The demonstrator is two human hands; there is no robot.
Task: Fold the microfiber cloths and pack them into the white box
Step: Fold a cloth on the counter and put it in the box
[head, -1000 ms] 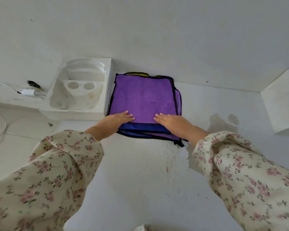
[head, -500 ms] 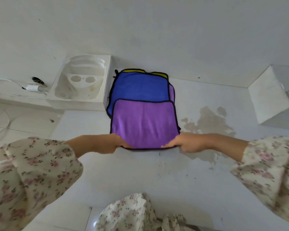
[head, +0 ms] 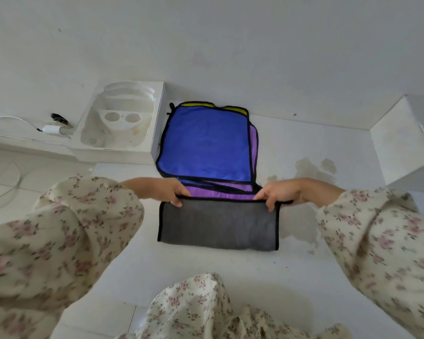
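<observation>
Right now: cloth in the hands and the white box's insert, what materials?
Grey-faced cloth: soft matte pile, likely microfiber, with black stitched edging; folds limply. White box insert: rigid moulded shape with round holes, matte, stained; pulp or plastic, cannot tell.

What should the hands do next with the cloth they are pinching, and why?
Probably lower the pinched edge and press the fold flat. The left hand and right hand each pinch a far corner of the grey-faced cloth, which lies on the floor in front of the blue cloth. It looks folded only once, so flattening likely comes before another fold.
</observation>
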